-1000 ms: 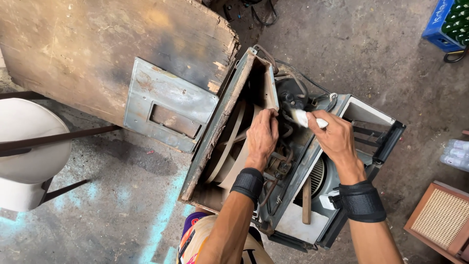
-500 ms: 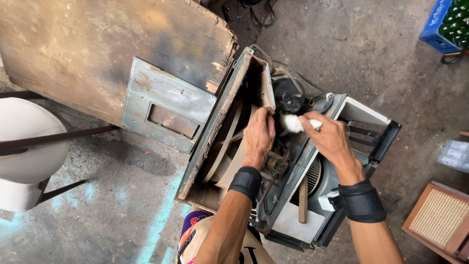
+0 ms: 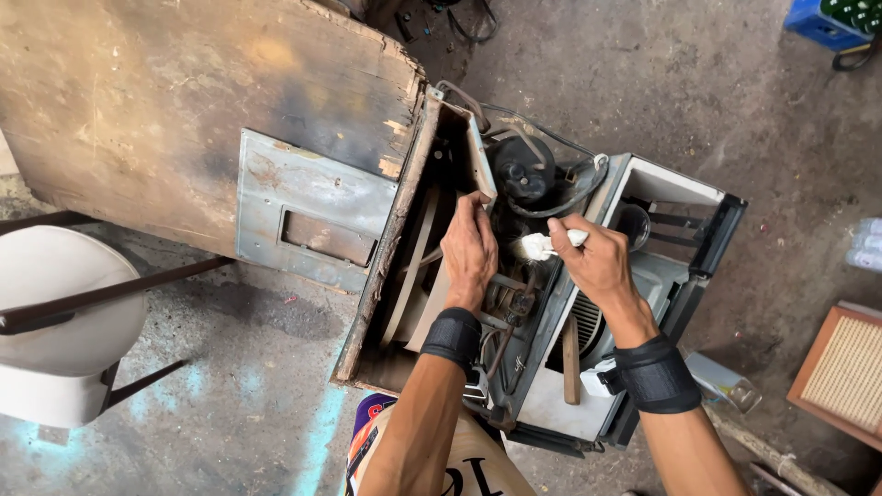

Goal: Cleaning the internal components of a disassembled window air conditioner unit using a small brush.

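Note:
An opened window air conditioner (image 3: 643,276) stands on the concrete floor below me. My left hand (image 3: 470,250) grips the edge of its inner metal partition (image 3: 480,161), next to the fan housing (image 3: 413,276). In my right hand (image 3: 597,262) is a small brush with a white handle (image 3: 544,245), its bristles pointing left toward the parts under the black compressor (image 3: 521,170). Both wrists wear black bands.
A worn wooden board (image 3: 202,101) with a grey metal panel (image 3: 308,211) leans at the left. A white chair (image 3: 55,321) stands at far left. A blue crate (image 3: 827,23) is at top right, a wood-framed cane panel (image 3: 841,372) at right.
My right hand has carried the brush left and down, deeper into the unit. The left hand stays on the partition.

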